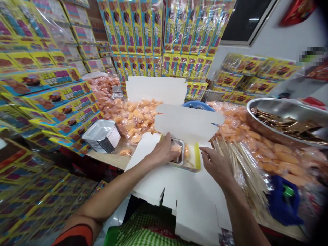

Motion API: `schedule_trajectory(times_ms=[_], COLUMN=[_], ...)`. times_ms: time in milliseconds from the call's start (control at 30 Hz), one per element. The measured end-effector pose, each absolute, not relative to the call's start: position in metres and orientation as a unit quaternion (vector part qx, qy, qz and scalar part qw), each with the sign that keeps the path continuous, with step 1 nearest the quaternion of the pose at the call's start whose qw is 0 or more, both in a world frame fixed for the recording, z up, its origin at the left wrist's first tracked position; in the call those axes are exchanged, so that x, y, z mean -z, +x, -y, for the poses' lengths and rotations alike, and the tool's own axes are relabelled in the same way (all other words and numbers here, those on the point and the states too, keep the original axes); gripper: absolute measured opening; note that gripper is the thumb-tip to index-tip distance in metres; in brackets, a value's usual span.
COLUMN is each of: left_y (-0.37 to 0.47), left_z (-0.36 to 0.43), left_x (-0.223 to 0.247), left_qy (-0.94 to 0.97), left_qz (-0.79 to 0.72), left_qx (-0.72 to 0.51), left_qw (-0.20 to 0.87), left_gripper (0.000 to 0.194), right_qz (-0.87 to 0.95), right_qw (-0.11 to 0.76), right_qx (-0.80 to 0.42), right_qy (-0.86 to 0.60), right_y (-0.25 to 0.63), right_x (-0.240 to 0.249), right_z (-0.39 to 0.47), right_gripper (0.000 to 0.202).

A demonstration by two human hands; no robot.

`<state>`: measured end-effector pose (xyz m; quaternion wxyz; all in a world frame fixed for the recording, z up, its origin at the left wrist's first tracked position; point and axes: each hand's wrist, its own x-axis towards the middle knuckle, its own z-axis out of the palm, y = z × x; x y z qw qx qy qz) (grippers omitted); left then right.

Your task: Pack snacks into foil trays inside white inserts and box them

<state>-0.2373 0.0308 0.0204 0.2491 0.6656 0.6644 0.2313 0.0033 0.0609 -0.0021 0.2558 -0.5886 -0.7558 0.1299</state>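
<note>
Left hand [162, 150] at silver tray [182, 152] inside open box [197, 159], middle; cannot tell if gripping. Right hand [216, 165] loose, holding nothing, right of box. Seems tray-settling step; next move calls for gentle fingers.

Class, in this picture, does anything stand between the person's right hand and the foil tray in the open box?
Yes: the box's yellow end wall, then a wrapped orange piece inside, lie between the right hand and the foil tray.

Foil tray [182, 152] inside open box [197, 157]
</note>
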Motion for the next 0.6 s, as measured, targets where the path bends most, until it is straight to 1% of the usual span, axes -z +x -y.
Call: schedule_trajectory(times_ms=[33,67,100,167,200,267,300,333,400,433,467,500,533,600], left_y=[-0.237,-0.236,-0.235,-0.234,-0.233,-0.235,-0.237,-0.241,-0.253,-0.26,-0.268,-0.275,-0.281,-0.29], left_z=[-0.025,-0.02,-0.015,-0.009,-0.008,-0.01,-0.014,-0.019,-0.035,-0.044,-0.054,-0.064,-0.073,-0.087], left_x=[-0.021,-0.021,-0.021,-0.017,-0.015,-0.01,-0.008,-0.008,-0.012,-0.015,-0.02,-0.025,-0.03,-0.037], left_qy=[0.673,0.681,0.689,0.701,0.706,0.715,0.717,0.714,0.678,0.646,0.616,0.594,0.58,0.576], left_qz=[-0.667,-0.668,-0.671,-0.677,-0.679,-0.678,-0.676,-0.675,-0.673,-0.672,-0.671,-0.672,-0.675,-0.675], left_qx=[-0.213,-0.193,-0.172,-0.127,-0.108,-0.1,-0.122,-0.166,-0.297,-0.362,-0.412,-0.442,-0.454,-0.446], left_qw=[0.241,0.228,0.213,0.185,0.172,0.14,0.117,0.086,0.013,-0.011,-0.013,0.008,0.042,0.115], left_gripper=[0.081,0.077,0.066,0.039,0.03,0.021,0.022,0.027,0.052,0.065,0.074,0.077,0.071,0.049], right_qz=[0.755,0.755,0.755,0.757,0.757,0.75,0.742,0.736,0.734,0.736,0.741,0.747,0.749,0.752], right_qw=[0.259,0.266,0.277,0.304,0.316,0.327,0.329,0.33,0.335,0.338,0.336,0.324,0.307,0.265], right_qx=[-0.13,-0.128,-0.125,-0.11,-0.099,-0.077,-0.072,-0.074,-0.098,-0.113,-0.124,-0.129,-0.123,-0.089], right_qy=[-0.588,-0.586,-0.581,-0.569,-0.564,-0.57,-0.579,-0.587,-0.583,-0.575,-0.568,-0.566,-0.574,-0.597], right_y=[0.006,0.008,0.01,0.015,0.017,0.023,0.025,0.027,0.028,0.027,0.026,0.023,0.019,0.01], right_x=[0.004,0.006,0.008,0.01,0.01,0.007,0.004,0.0,-0.01,-0.016,-0.022,-0.028,-0.034,-0.043], right_z=[-0.063,-0.065,-0.068,-0.075,-0.079,-0.09,-0.097,-0.104,-0.117,-0.124,-0.129,-0.134,-0.137,-0.14], right_gripper=[0.04,0.04,0.04,0.039,0.039,0.037,0.037,0.037,0.047,0.055,0.061,0.062,0.057,0.04])
